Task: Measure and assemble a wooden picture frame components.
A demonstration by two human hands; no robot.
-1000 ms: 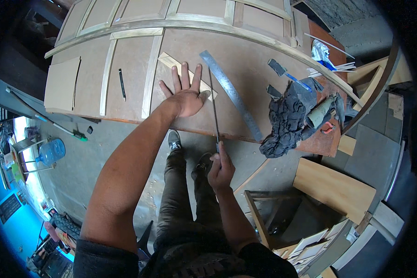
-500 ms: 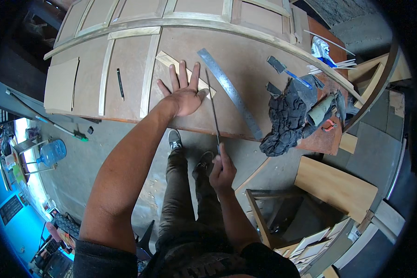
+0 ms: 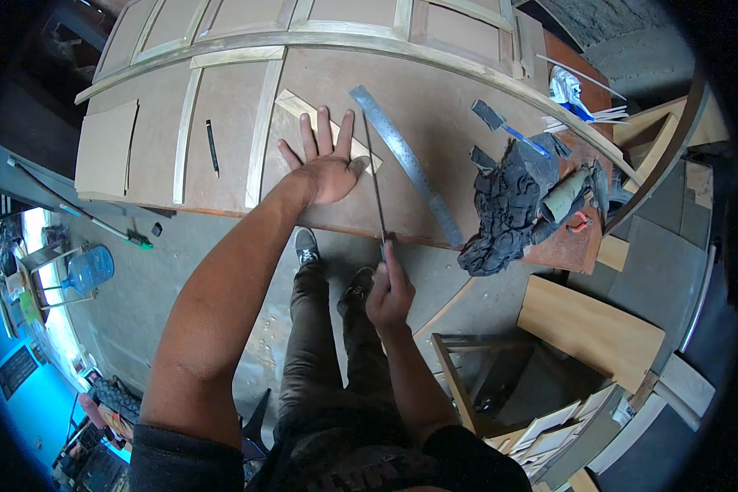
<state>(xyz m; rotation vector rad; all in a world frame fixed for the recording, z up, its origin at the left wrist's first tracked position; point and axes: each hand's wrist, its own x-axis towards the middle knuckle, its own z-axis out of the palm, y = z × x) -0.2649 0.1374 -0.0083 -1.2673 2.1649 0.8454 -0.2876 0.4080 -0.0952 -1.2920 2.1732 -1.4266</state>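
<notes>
My left hand presses down with spread fingers on a short pale strip of wood, which lies slantwise on the brown workbench. In my right hand is the handle of a hand saw, its thin dark blade seen nearly edge-on. The blade reaches away from me across the strip's right end, just beside my left thumb. Whether its teeth sit in the wood cannot be made out. To the right of the saw lies a steel ruler, also slanted.
A dark pencil lies at the left between pale wooden battens. On the right are a crumpled dark cloth and a blue-handled brush. A wooden frame and a light board stand below the bench's right side.
My right hand has moved slightly forward and to the left with the saw, closer to the bench edge. My left hand and the wood strip stay in place.
</notes>
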